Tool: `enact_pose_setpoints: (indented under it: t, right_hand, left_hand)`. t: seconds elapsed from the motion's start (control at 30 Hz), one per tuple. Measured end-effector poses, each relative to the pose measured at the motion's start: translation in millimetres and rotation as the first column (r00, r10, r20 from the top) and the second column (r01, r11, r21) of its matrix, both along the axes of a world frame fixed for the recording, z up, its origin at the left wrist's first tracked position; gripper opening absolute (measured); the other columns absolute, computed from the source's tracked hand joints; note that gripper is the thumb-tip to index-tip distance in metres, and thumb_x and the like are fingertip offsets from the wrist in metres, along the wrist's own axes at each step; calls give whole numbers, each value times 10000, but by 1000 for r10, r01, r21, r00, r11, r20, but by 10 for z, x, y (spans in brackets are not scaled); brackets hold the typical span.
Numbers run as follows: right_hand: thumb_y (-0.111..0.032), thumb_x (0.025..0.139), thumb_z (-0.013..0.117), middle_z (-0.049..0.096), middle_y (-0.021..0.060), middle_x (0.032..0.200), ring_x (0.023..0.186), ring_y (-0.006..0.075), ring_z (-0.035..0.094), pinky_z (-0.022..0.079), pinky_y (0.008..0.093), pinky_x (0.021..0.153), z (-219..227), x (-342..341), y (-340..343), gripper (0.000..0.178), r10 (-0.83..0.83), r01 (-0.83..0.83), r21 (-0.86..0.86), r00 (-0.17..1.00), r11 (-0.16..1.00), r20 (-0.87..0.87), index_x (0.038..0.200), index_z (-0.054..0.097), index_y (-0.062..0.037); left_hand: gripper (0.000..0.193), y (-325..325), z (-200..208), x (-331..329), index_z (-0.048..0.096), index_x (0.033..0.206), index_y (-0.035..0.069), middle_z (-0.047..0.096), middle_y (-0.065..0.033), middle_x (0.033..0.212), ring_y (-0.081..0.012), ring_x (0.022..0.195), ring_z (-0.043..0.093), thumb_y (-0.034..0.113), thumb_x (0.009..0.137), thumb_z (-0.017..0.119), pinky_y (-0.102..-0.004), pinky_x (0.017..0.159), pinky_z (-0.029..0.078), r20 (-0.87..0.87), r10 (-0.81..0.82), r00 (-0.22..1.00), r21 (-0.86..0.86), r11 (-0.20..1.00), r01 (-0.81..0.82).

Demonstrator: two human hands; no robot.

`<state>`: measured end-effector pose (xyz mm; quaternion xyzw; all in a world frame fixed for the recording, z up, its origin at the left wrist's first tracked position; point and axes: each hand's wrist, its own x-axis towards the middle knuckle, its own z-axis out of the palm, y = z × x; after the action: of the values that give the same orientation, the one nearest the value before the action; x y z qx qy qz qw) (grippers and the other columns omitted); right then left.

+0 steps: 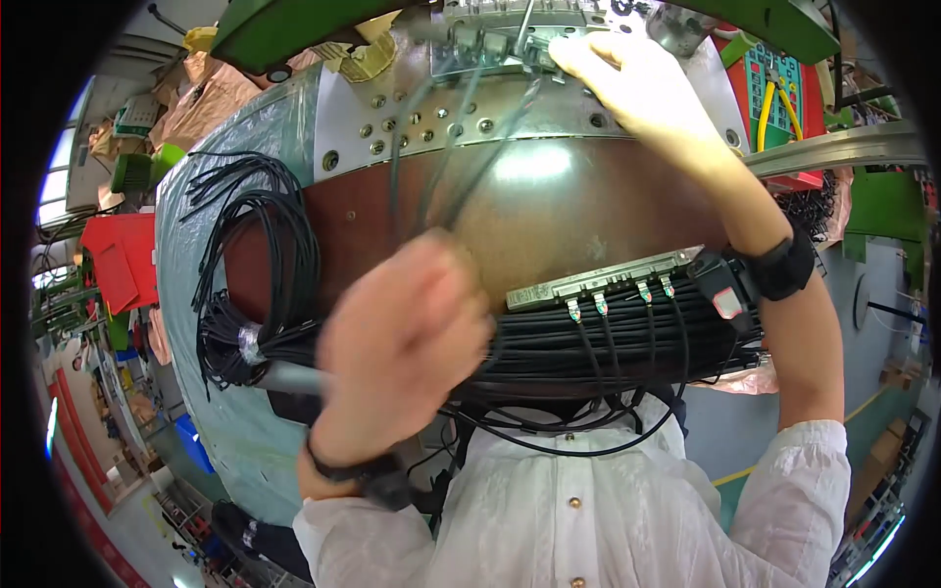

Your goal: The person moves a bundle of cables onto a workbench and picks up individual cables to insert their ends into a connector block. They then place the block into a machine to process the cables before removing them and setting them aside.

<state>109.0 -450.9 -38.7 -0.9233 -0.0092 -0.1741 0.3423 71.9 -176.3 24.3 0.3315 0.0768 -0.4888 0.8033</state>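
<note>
My right hand point(627, 73), bright with glare, reaches to the metal fixture point(480, 57) at the far side of the steel plate. Its fingers are bent together at the fixture's right end; what they pinch there is hidden. Several black cables point(472, 176) run from the fixture toward me, smeared by motion. My left hand point(404, 338) is blurred, its fingers curled in a fist above the near edge. A blurred grey bar point(294, 377) shows beside it, and whether the hand holds it is unclear. Right of that hand, a metal strip block point(608, 279) carries several cables with pale connector ends.
A thick bundle of black cables point(549, 348) lies along the near edge, with a looped bundle point(265, 230) at the left. Green machine arms point(284, 34) stand at the back. A green control panel point(769, 88) with yellow cables is at the far right.
</note>
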Motion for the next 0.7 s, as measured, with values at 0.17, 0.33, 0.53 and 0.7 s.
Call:
enact_pose_setpoints:
  t: [0.17,0.33,0.53,0.7]
  right_hand:
    - [-236,825,618,608,119,839,736,250,568,437,313,691,11,-350,-98,224,83,-100,-111,985,989,-148,922,628,-35]
    - [-198,765,663,599,107,892,803,262,562,444,349,732,125,-740,142,237,150,-42,-464,968,885,199,949,632,-52]
    - [-78,754,634,592,97,927,860,280,559,449,375,751,122,-1446,285,231,310,-342,-107,921,933,-237,982,622,-42]
    - [-60,786,588,596,98,917,854,282,560,444,378,738,386,-1064,332,189,262,-263,-2,961,965,-92,970,629,-54]
  left_hand:
    - [339,2493,759,1006,443,687,100,439,8,549,-64,482,409,227,982,333,-209,420,287,771,415,482,-167,863,-477]
    - [515,2931,555,1462,601,953,-19,574,-47,623,-91,510,522,451,948,390,-180,471,386,550,-166,818,821,-70,-567]
    - [437,462,8,242,573,1071,-60,665,-144,885,-174,732,644,299,973,344,-251,663,511,453,-697,556,665,679,310]
    - [451,-375,-380,-570,525,1149,-21,657,-142,916,-176,800,643,358,980,348,-257,674,504,581,-444,682,376,890,259]
